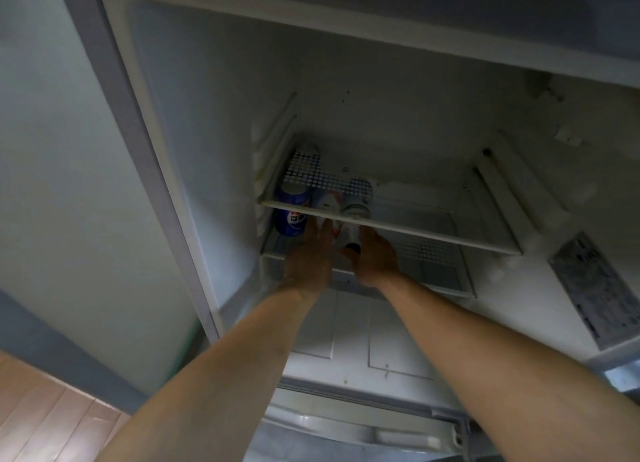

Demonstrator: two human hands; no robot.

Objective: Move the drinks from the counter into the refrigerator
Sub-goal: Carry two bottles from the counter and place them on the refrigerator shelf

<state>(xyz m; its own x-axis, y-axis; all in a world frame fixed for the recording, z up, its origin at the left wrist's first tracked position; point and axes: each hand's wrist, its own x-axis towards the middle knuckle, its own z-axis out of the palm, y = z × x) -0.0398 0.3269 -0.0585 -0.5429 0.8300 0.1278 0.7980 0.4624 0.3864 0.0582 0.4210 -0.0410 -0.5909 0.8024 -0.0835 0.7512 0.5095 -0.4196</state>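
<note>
Both hands reach under the upper shelf (391,226) — left hand (309,255) with fingers straight against the white can (328,203), right hand (375,257) gripping the pale bottle (354,219) — seating each beside the blue can (290,213) at the refrigerator's (194,142) left.

Both bare arms reach into the open refrigerator (214,122), under its upper glass shelf (391,228). The left hand (310,259) lies with straight fingers against a white and orange can (328,203), and the right hand (375,260) curls round a white bottle (354,219). A blue can (291,215) stands upright just left of them, on the lower shelf (433,264).
</note>
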